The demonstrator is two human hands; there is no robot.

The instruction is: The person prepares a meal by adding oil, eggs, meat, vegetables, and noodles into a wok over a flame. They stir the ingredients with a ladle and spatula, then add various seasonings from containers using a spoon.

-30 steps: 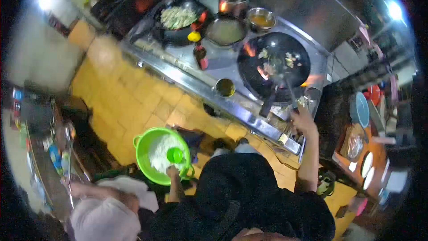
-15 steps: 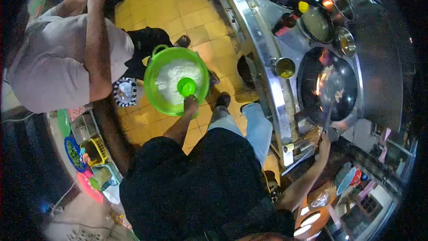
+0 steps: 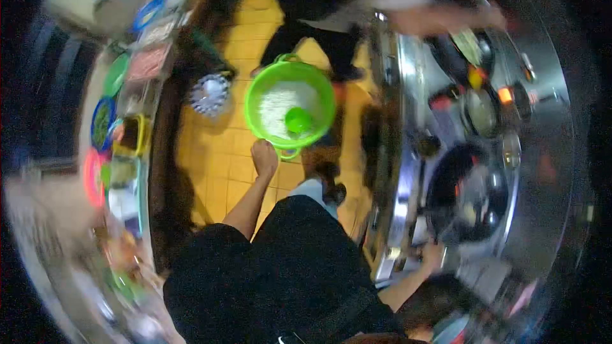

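Observation:
My left hand [image 3: 264, 157] is closed like a fist at the near-left rim of a green plastic basket [image 3: 254, 124]; no object shows in its fingers. White grain that looks like rice [image 3: 280, 103] fills the basket, and a green plastic scoop [image 3: 298, 120] lies on it. Over at the stove, my right hand [image 3: 432, 256] is closed on the handle of a long metal ladle, blurred by motion. The ladle reaches toward the black wok [image 3: 440, 185], where some food [image 3: 470, 210] lies.
Another person's arm [image 3: 440, 20] reaches over a second wok [image 3: 446, 60] at the far end of the metal counter [image 3: 408, 153]. Pots and a sauce bottle [image 3: 446, 97] stand between the woks. A striped bowl [image 3: 210, 95] is at left, near a table with trays [image 3: 145, 64].
My view has turned and blurred. My left hand has let go of the scoop and moved to the basket's outer rim. The other person now leans toward the stove. Flames in the wok have faded.

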